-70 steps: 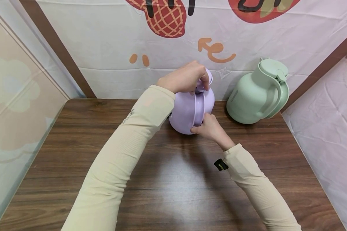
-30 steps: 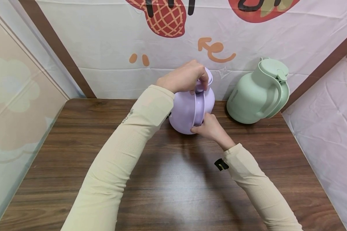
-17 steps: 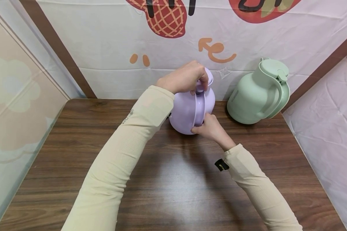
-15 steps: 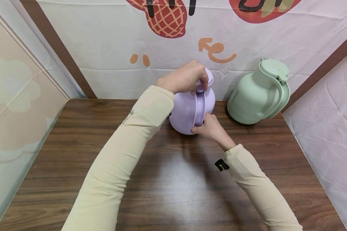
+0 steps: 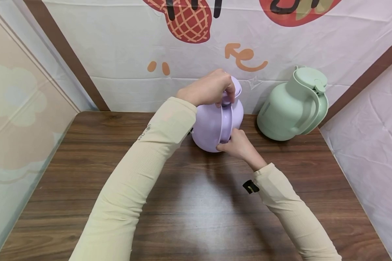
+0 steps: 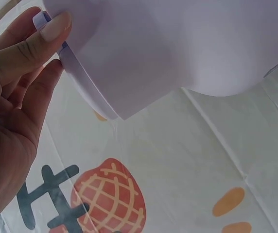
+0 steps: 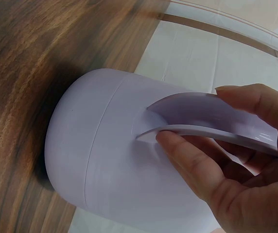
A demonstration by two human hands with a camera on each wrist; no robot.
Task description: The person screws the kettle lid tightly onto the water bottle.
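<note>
A lilac thermos jug [image 5: 207, 127] stands upright on the wooden table near the back wall, its handle facing me. My left hand [image 5: 209, 88] reaches over its top from the left. In the left wrist view, that thumb and fingers pinch the small tab [image 6: 41, 20] at the edge of the lid [image 6: 83, 82]. Lower down, my right hand [image 5: 238, 144] grips the bottom part of the handle, thumb on its left edge. The right wrist view shows the fingers on both edges of the handle [image 7: 192, 108]. My left hand hides part of the jug's neck.
To the right of the lilac jug stands a pale green thermos jug [image 5: 282, 108], lid on and handle toward the right. A printed cloth wall [image 5: 127, 54] rises behind the wooden table [image 5: 196, 210], with more cloth at both sides.
</note>
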